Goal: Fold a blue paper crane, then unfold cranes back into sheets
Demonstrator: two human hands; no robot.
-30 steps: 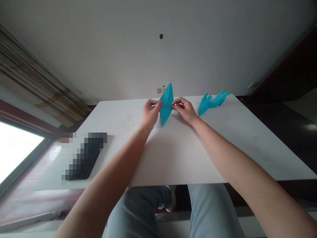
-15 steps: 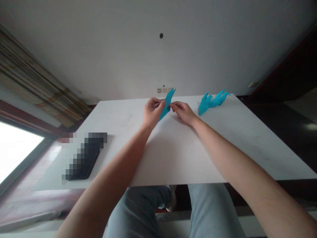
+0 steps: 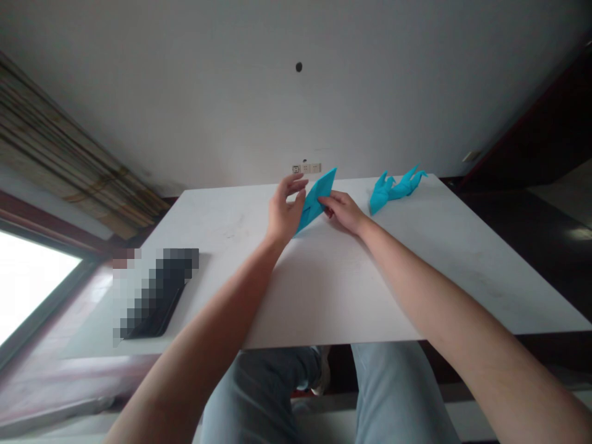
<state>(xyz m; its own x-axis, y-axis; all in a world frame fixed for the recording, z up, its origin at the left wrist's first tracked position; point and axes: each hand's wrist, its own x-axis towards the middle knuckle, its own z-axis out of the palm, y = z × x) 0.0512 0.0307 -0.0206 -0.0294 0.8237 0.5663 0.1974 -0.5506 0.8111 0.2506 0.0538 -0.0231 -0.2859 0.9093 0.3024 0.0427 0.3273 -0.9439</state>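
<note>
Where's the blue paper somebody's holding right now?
In the head view, the held blue paper is just right of the middle, between the left hand and the right hand, which pinches it, left of the two blue paper birds.

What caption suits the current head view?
A right hand pinches folded blue paper, left hand alongside; blue paper figures rest on the white table.

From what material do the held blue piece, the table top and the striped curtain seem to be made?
Held blue piece: very likely paper, matte, with flat faces and sharp creases. Table top: perhaps laminate or painted board; white, smooth-looking, faintly smudged. Striped curtain: probably cloth, dull, hanging in folds.
</note>
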